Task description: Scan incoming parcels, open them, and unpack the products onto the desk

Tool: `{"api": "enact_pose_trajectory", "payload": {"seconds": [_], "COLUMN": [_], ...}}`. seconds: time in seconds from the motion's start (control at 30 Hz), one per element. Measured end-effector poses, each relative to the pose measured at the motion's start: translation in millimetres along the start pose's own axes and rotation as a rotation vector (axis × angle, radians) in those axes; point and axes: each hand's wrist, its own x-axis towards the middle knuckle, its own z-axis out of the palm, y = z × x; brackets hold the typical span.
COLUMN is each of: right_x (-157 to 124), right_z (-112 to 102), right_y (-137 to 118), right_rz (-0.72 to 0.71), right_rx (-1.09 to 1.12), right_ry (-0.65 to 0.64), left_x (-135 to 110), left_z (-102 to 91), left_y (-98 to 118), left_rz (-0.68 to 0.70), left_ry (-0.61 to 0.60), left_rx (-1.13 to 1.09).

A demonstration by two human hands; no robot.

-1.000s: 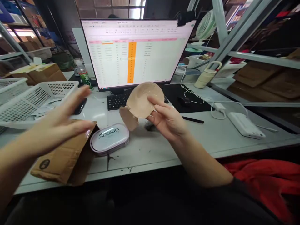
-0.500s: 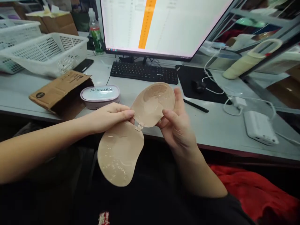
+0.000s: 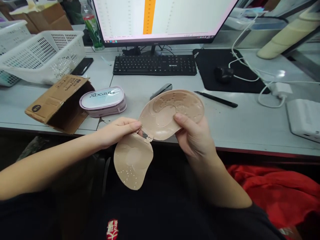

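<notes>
Between my hands is a beige adhesive bra (image 3: pixel 162 120), its two cups joined by a small clear clasp. My left hand (image 3: pixel 122 130) pinches the inner edge of a cup beside the clasp. With the thumb on the inner face and the fingers behind, my right hand (image 3: pixel 197 136) grips the upper cup. The lower cup (image 3: pixel 133 161) hangs down over my lap, its glossy inner side showing small bubbles. Behind the bra on the desk stands an oval case (image 3: pixel 103 100) marked "Sbeauty", left of the upper cup.
An open cardboard box (image 3: pixel 58 103) lies at the left, near white plastic baskets (image 3: pixel 47 60) and a phone (image 3: pixel 82 66). A keyboard (image 3: pixel 155 65) sits under the monitor (image 3: pixel 160 16). To the right are a black pen-like cutter (image 3: pixel 217 99), a mouse (image 3: pixel 224 74) and a white power block (image 3: pixel 305 118).
My right hand has shifted its thumb further onto the upper cup, which now looks wider and flatter. The view has turned slightly, and a grey object behind the cup has come into sight.
</notes>
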Motion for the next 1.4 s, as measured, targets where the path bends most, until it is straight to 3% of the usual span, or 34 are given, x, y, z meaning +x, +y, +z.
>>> {"api": "enact_pose_trajectory", "payload": {"seconds": [0.23,0.37,0.5,0.77,1.07,1.4], "right_x": [9,11,11,6,3,-11], "right_z": [2,4,4,-5,-8,-14], "right_y": [13,18,17,13,20,12], "right_rz": [0.038,0.053,0.009,-0.147,-0.119,-0.394], "right_rx": [-0.016,-0.009,-0.035,-0.117,-0.125,-0.367], "right_ry": [0.014,0.028,0.047,0.073,0.104,0.092], "left_x": [6,6,7,0,-8,-3], "left_z": [-2.4,-1.6,-2.1,4.0,4.5,-0.7], "left_y": [-5,-8,-16,-8,-3,-13], "left_rz": [-0.103,-0.131,-0.164,-0.139,-0.2,-0.123], "left_ry": [0.016,-0.091,-0.232,-0.057,-0.094,-0.081], "left_rx": [-0.177,-0.29,-0.075,0.33,0.307,0.34]}}
